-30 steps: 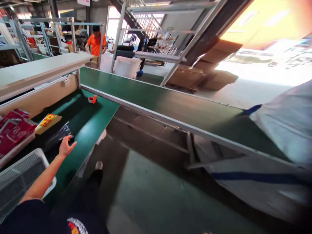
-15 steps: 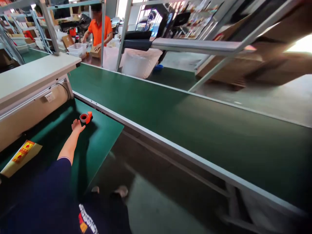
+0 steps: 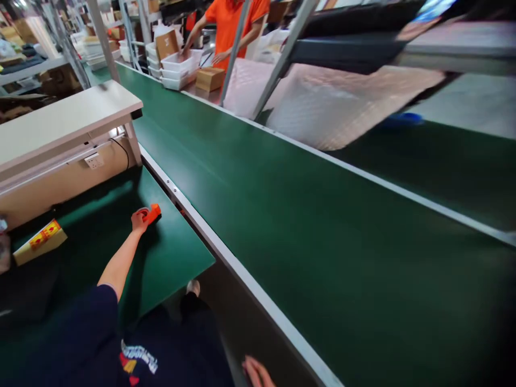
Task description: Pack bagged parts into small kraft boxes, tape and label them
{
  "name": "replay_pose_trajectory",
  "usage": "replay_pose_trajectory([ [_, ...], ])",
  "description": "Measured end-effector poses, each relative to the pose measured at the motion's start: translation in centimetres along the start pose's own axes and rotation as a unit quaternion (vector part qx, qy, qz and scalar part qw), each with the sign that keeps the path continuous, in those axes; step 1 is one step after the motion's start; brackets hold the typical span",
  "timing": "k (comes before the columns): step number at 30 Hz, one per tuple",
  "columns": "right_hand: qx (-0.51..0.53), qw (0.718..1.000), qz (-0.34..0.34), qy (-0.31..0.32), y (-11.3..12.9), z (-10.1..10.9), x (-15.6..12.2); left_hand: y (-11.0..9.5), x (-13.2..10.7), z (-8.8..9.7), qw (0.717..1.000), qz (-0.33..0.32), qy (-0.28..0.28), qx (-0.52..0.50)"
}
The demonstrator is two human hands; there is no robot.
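Note:
My left hand (image 3: pixel 139 221) is stretched out over the green tabletop (image 3: pixel 181 258), its fingers closed around an orange tape dispenser (image 3: pixel 152 214). The dispenser rests on or just above that surface; I cannot tell which. Only part of its tape roll shows past my fingers. At the bottom edge of the view is my right hand (image 3: pixel 258 372), cut off by the frame. Its visible fingers are stretched out and slightly blurred, with nothing seen in them. Left of my left arm lies a tan package (image 3: pixel 43 248) with a yellow and red label.
A long green conveyor belt (image 3: pixel 282 215) with a metal rail runs beside the table. Above the table stands a white shelf (image 3: pixel 68 118) with a socket below. Across the belt, a person in orange (image 3: pixel 229 27) handles white trays (image 3: pixel 181 67) near a cardboard box (image 3: pixel 209 79). Bubble wrap (image 3: pixel 330 107) hangs there.
My left hand was open beside the tape dispenser and is now closed on it. My right hand has come into view at the bottom. The view has turned left.

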State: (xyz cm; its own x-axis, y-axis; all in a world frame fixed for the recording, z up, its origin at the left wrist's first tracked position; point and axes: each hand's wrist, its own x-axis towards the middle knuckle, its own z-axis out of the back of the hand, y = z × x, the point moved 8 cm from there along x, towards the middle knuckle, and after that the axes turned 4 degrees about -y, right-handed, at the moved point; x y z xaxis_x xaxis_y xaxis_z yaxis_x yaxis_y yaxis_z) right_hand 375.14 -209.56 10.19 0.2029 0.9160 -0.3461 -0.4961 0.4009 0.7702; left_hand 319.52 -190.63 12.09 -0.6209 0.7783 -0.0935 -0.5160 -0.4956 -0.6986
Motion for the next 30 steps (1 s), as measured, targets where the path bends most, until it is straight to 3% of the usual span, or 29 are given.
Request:
replay_pose_trajectory([
  [3,0.111,0.983,0.058,0.133,9.1,-6.3,7.9,-1.4,-4.9,0.5,0.986,0.049,-0.002,-0.159],
  [5,0.137,0.965,0.116,0.189,16.5,-10.4,10.4,-2.3,-9.1,0.4,0.967,0.076,-0.009,-0.244],
  [8,0.13,0.936,0.228,0.234,26.0,-15.0,10.0,-3.9,-14.7,0.2,0.918,0.118,-0.023,-0.378],
  [11,0.123,0.91,0.305,0.255,31.6,-16.9,7.3,-6.1,-18.5,1.2,0.871,0.14,-0.031,-0.469],
  [15,0.127,0.894,0.314,0.295,35.0,-17.0,3.0,-9.1,-21.6,5.5,0.882,0.11,-0.083,-0.451],
  [19,0.187,0.877,0.256,0.362,36.5,-16.3,-1.3,-12.2,-24.8,11.0,0.922,0.027,-0.159,-0.352],
  [22,0.222,0.861,0.218,0.402,37.1,-15.6,-3.8,-14.3,-27.2,14.2,0.942,-0.015,-0.192,-0.275],
  [26,0.24,0.853,0.206,0.416,37.6,-14.5,-5.4,-16.0,-29.2,16.4,0.948,-0.035,-0.206,-0.239],
  [30,0.24,0.849,0.211,0.421,37.9,-14.0,-6.0,-16.9,-30.0,16.8,0.952,-0.041,-0.231,-0.197],
])
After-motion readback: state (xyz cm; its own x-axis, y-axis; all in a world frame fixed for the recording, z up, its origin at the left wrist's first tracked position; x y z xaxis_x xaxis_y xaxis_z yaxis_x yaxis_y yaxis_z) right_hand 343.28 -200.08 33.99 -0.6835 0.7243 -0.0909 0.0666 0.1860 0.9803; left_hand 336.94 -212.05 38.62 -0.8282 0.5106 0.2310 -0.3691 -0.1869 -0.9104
